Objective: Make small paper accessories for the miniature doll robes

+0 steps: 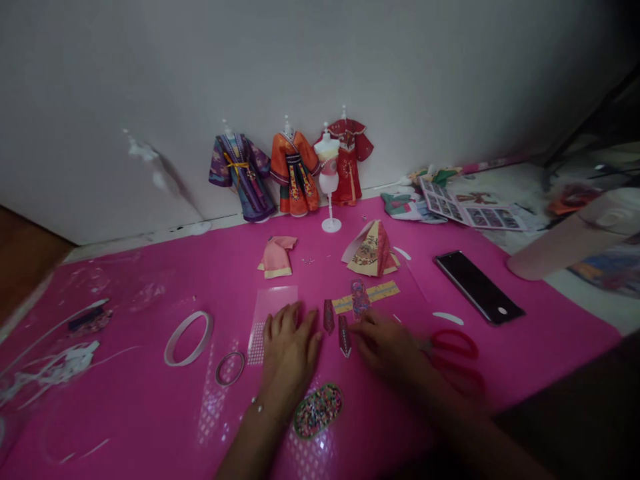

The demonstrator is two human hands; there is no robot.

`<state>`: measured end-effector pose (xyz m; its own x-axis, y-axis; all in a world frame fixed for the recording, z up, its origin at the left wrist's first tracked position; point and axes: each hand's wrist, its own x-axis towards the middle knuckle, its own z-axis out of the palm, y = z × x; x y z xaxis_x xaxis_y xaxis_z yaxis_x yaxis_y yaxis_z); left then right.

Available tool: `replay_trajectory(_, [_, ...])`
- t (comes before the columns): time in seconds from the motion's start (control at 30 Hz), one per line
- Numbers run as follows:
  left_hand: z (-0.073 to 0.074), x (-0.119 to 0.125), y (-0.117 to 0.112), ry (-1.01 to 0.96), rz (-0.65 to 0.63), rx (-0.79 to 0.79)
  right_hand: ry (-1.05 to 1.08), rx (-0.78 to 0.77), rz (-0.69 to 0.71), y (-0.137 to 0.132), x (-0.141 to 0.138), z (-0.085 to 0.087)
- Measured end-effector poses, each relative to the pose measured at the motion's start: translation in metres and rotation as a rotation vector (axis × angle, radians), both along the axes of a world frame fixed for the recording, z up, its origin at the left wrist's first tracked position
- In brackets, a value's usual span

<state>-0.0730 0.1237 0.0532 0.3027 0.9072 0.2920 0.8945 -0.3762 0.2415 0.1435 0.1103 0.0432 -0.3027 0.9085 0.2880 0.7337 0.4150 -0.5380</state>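
My left hand [289,357] lies palm down with fingers spread over a clear sheet of small stick-on gems [256,343]. My right hand [387,343] has its fingers curled together beside a dark red pointed fabric strip [344,335] with pale dots down its middle and a white-edged tip. Whether a tiny thing is between those fingertips is hidden. A second pointed strip [328,315] lies just to the left. Behind my right hand, a yellow band [385,291] lies crosswise with a patterned piece [359,298] over it. An oval container of mixed beads [319,410] sits between my forearms.
Red-handled scissors [455,341] lie beside my right forearm, near a phone [477,287]. Two tape rings [188,339] are at left. Behind stand dressed miniature mannequins [295,167], a bare-skirted stand [330,223], a pink top [278,257] and a folded skirt [371,252]. A pale bottle [565,240] is right.
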Motion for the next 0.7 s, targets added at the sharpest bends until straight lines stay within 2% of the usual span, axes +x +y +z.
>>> replay_trajectory(0.2, [-0.005, 0.007, 0.003, 0.019, 0.007, -0.019, 0.016, 0.001, -0.001, 0.0, 0.0, 0.0])
replay_trajectory(0.37, [-0.004, 0.001, 0.001, -0.065, -0.018, 0.038, 0.023, 0.006, 0.001, 0.002, 0.003, -0.002])
replay_trajectory(0.57, [0.005, -0.013, -0.001, -0.244, -0.016, 0.224, 0.036, 0.054, -0.011, 0.005, 0.005, -0.01])
replay_trajectory(0.7, [0.02, -0.016, -0.004, -0.253, -0.033, 0.276, 0.034, 0.073, -0.001, 0.006, 0.006, -0.013])
